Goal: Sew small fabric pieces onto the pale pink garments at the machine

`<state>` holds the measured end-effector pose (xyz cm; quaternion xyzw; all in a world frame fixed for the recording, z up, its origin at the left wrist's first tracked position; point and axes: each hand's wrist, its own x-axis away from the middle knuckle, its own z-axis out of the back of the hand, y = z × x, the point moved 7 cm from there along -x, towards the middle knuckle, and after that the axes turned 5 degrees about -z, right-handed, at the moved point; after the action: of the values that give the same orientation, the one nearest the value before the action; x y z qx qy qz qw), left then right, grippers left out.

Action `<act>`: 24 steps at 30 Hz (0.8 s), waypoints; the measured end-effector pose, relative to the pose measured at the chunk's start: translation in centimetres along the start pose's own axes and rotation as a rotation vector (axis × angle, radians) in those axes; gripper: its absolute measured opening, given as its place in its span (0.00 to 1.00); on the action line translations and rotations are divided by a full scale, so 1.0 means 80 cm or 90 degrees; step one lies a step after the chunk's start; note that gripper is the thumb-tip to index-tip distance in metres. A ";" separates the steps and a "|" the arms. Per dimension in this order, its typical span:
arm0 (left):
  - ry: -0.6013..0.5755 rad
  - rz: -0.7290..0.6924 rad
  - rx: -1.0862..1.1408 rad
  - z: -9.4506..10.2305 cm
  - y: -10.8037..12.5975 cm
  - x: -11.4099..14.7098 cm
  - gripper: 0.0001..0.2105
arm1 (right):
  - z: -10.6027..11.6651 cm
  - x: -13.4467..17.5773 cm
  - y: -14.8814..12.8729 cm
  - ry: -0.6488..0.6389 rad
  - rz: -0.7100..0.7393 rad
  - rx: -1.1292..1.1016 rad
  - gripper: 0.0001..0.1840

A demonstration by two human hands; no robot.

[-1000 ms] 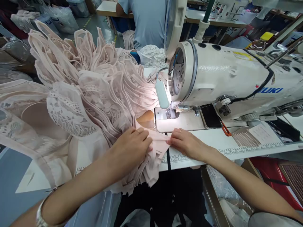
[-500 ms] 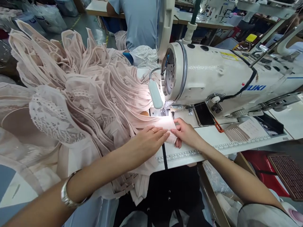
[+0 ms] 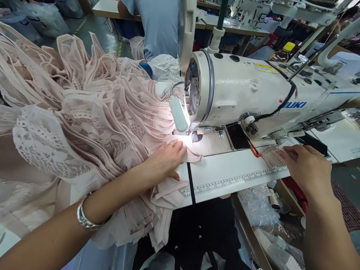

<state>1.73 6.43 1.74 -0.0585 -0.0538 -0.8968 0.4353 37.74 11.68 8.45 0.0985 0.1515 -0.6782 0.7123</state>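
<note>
My left hand (image 3: 168,157) rests on the edge of a pale pink lace-trimmed garment (image 3: 191,150), its fingers over the cloth and its thumb tucked below. The garment's free end lies by the needle area of a white sewing machine (image 3: 233,90), under a lit lamp (image 3: 180,113). At the right, my right hand (image 3: 308,168) pinches a small white label (image 3: 287,145) above a fanned stack of thin pinkish strips (image 3: 272,158); the hand partly covers the stack.
Many pink lace garments (image 3: 112,108) are heaped at the left. A dark phone (image 3: 237,136) and an orange-handled tool (image 3: 255,149) lie by the machine base. A ruler tape (image 3: 225,181) runs along the table's front edge. Beyond sits a person in blue (image 3: 160,30).
My right hand has left the garment and moved right to the strips. My left hand stays on the garment, its fingers more curled, and the garment's end lies loose. The view has shifted slightly right.
</note>
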 end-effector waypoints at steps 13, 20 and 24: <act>-0.005 -0.071 -0.184 0.015 0.035 0.009 0.17 | 0.028 -0.005 0.012 0.134 -0.069 -0.056 0.17; 0.334 -0.094 -0.009 0.011 0.004 0.008 0.12 | 0.000 0.014 -0.105 0.074 0.044 -0.407 0.21; 0.326 -0.205 -0.008 0.008 0.022 0.015 0.11 | -0.077 0.001 -0.177 -0.229 0.152 -0.503 0.21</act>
<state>2.40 4.52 2.62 0.1763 0.0546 -0.9401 0.2865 23.14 12.87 3.59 -0.2839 0.2601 -0.4879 0.7834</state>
